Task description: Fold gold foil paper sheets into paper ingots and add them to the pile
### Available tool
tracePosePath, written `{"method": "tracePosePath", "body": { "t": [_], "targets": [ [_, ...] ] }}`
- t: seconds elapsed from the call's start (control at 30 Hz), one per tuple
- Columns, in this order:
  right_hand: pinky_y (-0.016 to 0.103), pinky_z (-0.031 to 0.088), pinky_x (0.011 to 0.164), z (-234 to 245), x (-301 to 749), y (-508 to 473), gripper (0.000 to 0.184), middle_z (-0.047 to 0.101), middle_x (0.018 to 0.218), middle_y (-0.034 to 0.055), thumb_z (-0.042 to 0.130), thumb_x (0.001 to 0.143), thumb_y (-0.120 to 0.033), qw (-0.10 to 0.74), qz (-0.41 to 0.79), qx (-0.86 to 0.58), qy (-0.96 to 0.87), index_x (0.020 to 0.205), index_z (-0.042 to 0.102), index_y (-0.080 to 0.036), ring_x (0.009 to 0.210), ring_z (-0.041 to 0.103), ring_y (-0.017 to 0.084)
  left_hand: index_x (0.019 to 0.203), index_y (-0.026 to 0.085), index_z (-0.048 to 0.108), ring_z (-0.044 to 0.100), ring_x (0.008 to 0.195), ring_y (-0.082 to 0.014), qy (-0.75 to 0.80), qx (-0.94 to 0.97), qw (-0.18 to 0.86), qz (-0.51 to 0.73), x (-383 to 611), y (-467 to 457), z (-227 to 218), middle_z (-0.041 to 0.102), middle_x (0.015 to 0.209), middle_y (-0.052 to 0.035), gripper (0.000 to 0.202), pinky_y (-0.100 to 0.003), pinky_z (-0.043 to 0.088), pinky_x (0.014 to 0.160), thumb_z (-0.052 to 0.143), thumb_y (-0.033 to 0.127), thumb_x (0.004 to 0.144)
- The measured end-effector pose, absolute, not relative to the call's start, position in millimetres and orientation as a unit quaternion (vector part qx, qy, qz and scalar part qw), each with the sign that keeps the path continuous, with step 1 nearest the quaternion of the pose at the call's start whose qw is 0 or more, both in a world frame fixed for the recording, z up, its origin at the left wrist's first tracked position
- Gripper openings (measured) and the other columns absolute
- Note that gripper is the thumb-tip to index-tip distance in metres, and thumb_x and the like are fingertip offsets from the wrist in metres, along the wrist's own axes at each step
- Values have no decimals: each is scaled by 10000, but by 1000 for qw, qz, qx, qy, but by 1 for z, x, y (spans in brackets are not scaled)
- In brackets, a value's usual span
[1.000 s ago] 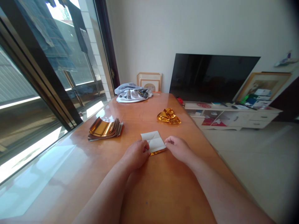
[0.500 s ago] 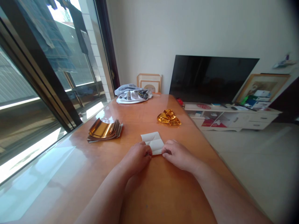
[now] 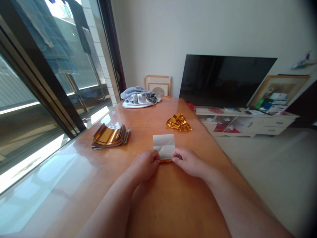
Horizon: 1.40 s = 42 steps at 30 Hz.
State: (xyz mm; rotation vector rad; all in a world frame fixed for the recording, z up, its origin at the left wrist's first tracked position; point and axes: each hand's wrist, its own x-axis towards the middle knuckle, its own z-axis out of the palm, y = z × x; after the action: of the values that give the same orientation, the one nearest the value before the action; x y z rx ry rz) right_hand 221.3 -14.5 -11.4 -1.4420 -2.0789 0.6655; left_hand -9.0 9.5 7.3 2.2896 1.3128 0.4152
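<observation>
white paper (image 3: 163, 144): two hands (image 3: 145, 164) (image 3: 190, 162) pinch one sheet.

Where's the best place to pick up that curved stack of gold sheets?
Probably by the right-hand end of the stack, coming from the right, the side nearest the left hand. Its layered edges curl upward there, so the sheets could be pinched together.

Left fingers (image 3: 156, 156) and right fingers (image 3: 176, 156) pinch the near corners of a creased pale sheet (image 3: 164, 145); gold strip (image 3: 165, 161) between them along its near edge. Bench (image 3: 155, 201) underneath. Stack of curved gold sheets (image 3: 109, 136) left of the fingers, apart. Crumpled gold foil (image 3: 178, 123) beyond them, slightly right. Cloth bundle (image 3: 138, 98) farther beyond.
</observation>
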Motion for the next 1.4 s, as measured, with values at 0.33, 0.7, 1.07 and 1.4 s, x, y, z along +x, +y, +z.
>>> {"method": "tracePosePath", "body": {
  "t": [0.33,0.7,1.07,1.4],
  "targets": [
    [228,383,594,-24,218,-10,110,678,787,-7,561,882,-285,280,264,-583,-715,840,632,-212,705,578,156,863,220,643,620,779,-195,506,821,223,139,-7,14,-1,701,854,-40,129,-255,396,640,517,221,831],
    [235,390,624,-13,217,-15,55,660,831,3,629,832,-224,242,233,-546,-768,791,665,-213,736,580,146,879,250,694,596,784,-187,463,850,207,145,-7,9,1,671,914,-25,123,-252,390,644,612,292,797],
    [248,383,691,-10,216,-15,93,630,841,8,600,865,-195,248,177,-537,-787,776,617,-211,795,554,157,820,224,693,600,796,-190,459,851,200,157,-3,14,-6,677,891,-40,196,-260,393,663,542,333,881],
    [242,343,636,-14,215,-8,203,646,804,14,553,911,-286,241,192,-563,-767,739,619,-200,758,555,154,764,223,620,614,829,-223,520,833,155,109,1,10,2,710,933,-49,298,-298,358,676,449,413,918]
  ]
}}
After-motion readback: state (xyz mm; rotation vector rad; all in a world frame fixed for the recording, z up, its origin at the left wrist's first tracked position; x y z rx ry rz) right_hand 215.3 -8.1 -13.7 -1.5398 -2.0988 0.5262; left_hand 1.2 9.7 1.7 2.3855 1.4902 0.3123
